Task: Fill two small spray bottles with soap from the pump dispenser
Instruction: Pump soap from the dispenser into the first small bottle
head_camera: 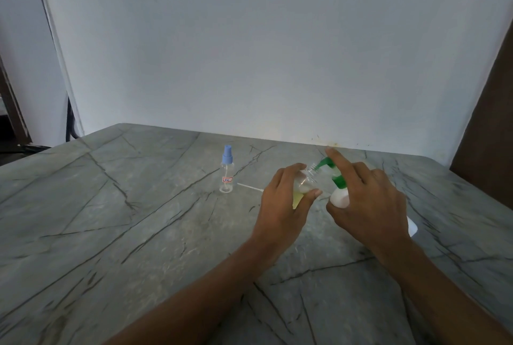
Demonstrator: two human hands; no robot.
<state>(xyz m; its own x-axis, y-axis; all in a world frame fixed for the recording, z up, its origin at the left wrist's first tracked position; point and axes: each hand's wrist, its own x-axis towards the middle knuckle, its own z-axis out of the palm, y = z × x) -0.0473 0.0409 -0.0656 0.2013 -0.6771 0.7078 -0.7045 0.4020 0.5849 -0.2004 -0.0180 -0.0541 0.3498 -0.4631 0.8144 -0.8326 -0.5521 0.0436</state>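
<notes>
My left hand [286, 200] grips a small clear spray bottle [304, 185] with no cap, tilted toward the right, with yellowish soap in its lower part. Its open threaded neck meets the green nozzle of a white pump dispenser [339, 198]. My right hand [369, 200] wraps around the dispenser, which leans to the left, with the index finger stretched over the green pump head [330, 171]. A second small clear spray bottle [226, 176] with a blue cap and a red-edged label stands upright to the left; it looks empty.
A thin white dip tube [249, 187] lies on the grey marbled table [125, 219] between the standing bottle and my left hand. A white wall rises behind the table; a dark wooden panel [488, 136] stands at the right.
</notes>
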